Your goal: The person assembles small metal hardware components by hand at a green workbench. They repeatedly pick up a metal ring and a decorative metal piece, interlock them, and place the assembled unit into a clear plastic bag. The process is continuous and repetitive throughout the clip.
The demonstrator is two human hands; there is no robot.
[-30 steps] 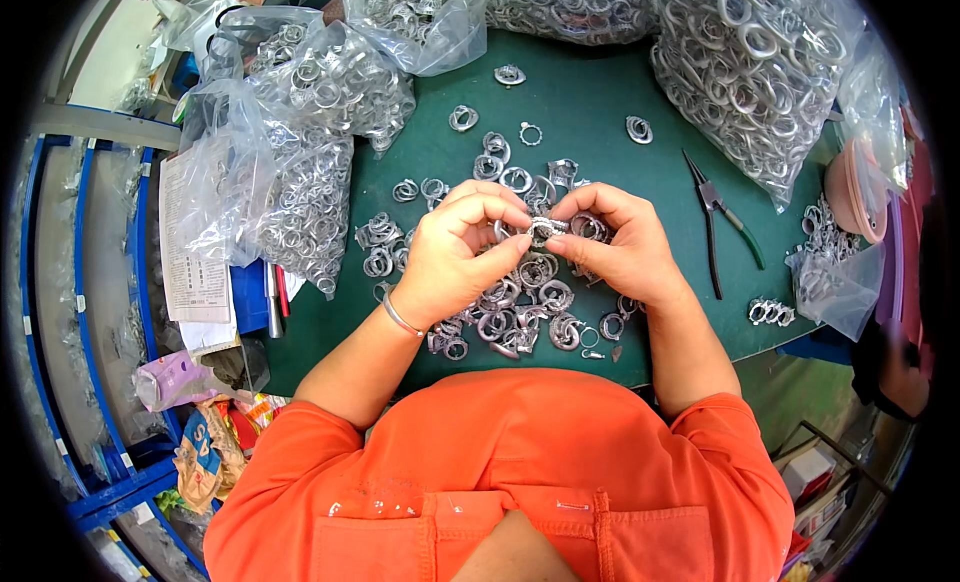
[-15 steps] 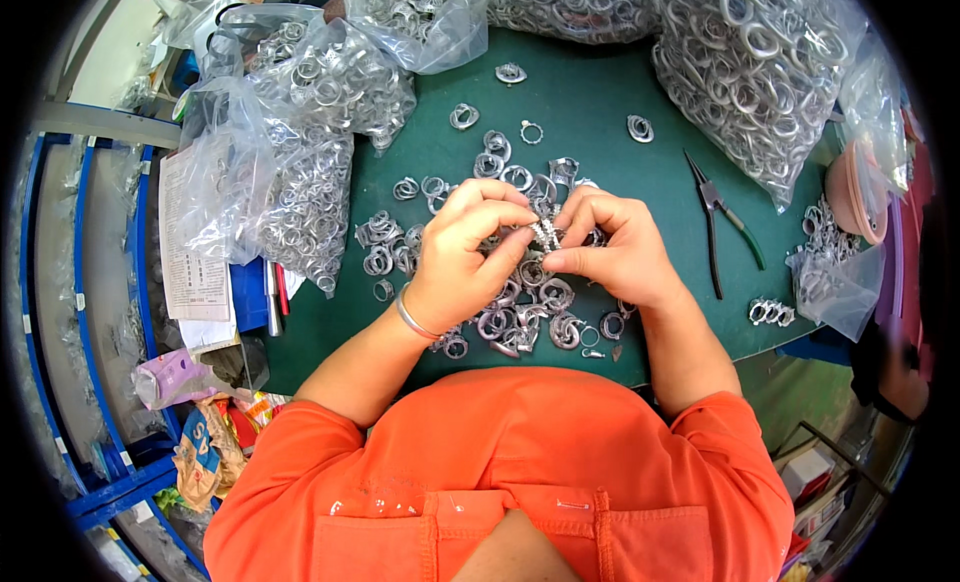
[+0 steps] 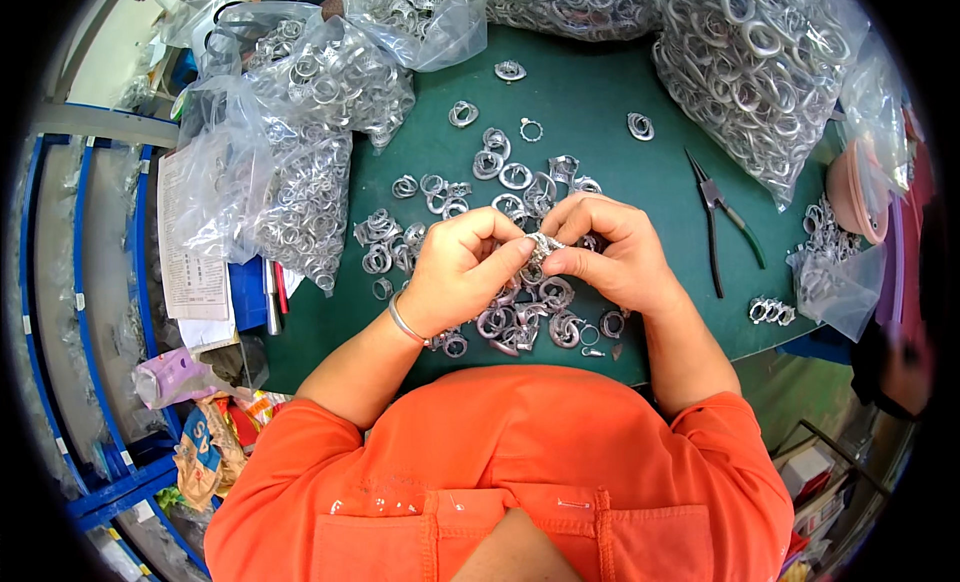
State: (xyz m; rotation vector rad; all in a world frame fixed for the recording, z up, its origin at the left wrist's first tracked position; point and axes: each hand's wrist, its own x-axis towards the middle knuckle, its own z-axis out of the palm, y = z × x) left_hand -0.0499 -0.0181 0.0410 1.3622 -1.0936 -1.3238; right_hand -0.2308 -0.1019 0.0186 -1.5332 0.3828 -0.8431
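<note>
Between my two hands, over the middle of the green table, is a small cluster of silver rings (image 3: 541, 248). My left hand (image 3: 462, 262) pinches its left side with thumb and forefinger; a metal bangle (image 3: 405, 320) circles that wrist. My right hand (image 3: 612, 250) grips the right side with thumb and curled fingers. The fingertips hide much of the cluster, so how its parts join cannot be made out. Beneath and around my hands lies a loose pile of silver rings (image 3: 520, 320), some nested in one another.
Long-nosed pliers (image 3: 722, 214) lie on the green table (image 3: 600, 92) to my right. Large clear bags of rings (image 3: 745, 72) stand at the back right, with more bags (image 3: 305, 167) at the left. A pink cup (image 3: 856, 192) and a small string of rings (image 3: 771, 311) sit at the right.
My left fingers have curled in and come down over the ring cluster, which has turned and shows less upright. My right fingers have shifted slightly. The things on the table stay put.
</note>
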